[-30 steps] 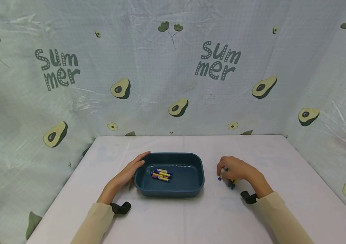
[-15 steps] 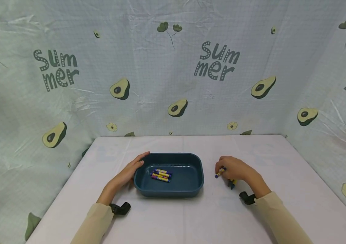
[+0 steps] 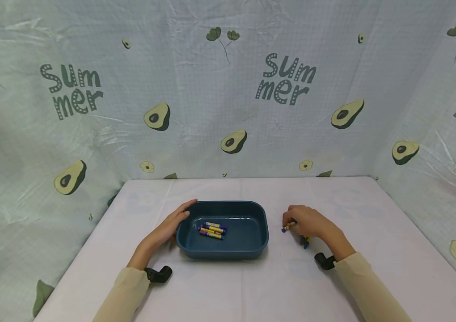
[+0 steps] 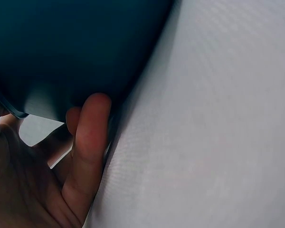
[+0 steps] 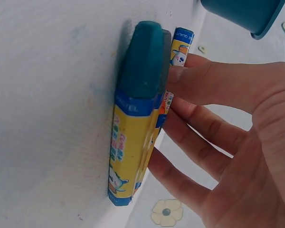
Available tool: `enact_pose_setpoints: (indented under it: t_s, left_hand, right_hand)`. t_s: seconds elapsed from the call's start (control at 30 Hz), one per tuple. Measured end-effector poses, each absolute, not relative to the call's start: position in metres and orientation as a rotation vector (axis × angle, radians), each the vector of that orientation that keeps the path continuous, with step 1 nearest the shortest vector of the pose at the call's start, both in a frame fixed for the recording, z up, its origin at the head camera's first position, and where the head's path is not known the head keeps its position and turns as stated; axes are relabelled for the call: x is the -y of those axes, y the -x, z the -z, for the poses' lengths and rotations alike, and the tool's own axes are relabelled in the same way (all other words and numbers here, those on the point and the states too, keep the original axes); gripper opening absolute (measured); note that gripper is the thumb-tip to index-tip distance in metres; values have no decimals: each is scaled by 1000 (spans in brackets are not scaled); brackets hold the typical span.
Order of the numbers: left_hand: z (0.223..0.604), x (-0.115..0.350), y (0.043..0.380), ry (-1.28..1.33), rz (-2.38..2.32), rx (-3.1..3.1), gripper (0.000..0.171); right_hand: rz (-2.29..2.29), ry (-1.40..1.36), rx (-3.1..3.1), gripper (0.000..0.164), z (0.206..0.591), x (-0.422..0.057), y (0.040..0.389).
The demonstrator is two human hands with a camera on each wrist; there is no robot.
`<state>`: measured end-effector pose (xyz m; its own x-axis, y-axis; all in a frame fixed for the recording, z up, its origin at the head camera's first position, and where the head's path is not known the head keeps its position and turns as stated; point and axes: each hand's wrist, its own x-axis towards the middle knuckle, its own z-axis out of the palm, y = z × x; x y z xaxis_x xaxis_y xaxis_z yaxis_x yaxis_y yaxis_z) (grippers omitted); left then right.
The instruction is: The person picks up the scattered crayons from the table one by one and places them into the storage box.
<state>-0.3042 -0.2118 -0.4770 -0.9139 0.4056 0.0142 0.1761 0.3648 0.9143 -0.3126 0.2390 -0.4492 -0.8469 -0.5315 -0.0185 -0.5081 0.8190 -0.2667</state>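
In the head view a dark teal tray (image 3: 228, 255) holds several yellow-and-purple-wrapped crayons (image 3: 213, 231), grouped in its left half. My left hand (image 3: 167, 228) rests along its left side, thumb at the rim and fingers stretched toward the back corner; the left wrist view has a finger (image 4: 90, 137) against the outer wall. Right of the tray, my right hand (image 3: 308, 222) pinches a blue-ended crayon (image 5: 182, 46) between thumb and fingers. A teal crayon (image 5: 135, 133) lies close under that hand, with a grey-tipped crayon (image 5: 166, 59) partly hidden behind it.
A white cloth (image 3: 244, 290) covers the table. Behind and at both sides hangs a pale curtain (image 3: 196, 89) printed with avocados. Each wrist wears a black camera, the left one (image 3: 159, 274) near the tray's front left corner and the right one (image 3: 325, 261) near the loose crayons.
The crayon in my right hand has come up from beside the others and tilted flatter, its end further left. The right hand has shifted slightly left; left hand and tray stay put.
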Motion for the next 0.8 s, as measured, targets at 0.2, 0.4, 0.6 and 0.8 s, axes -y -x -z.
enact_pose_setpoints:
  t_s: [0.2,0.4,0.6,0.8]
  left_hand:
    - [476,211,303,-505,-1573,-2414,51]
    - [476,210,302,-507,-1576,-2409,51]
    - [475,210,302,-512,-1575,-2407,52]
    - [475,210,302,-503,-1564,-2421,51]
  right_hand:
    - [396,841,-2904,23,449,-238,311]
    - [399,861,-2905,21,448,-236,310]
    - [382,867,-2920,17,448,-236,309]
    - [389,868,-2933,15,448,-236,309]
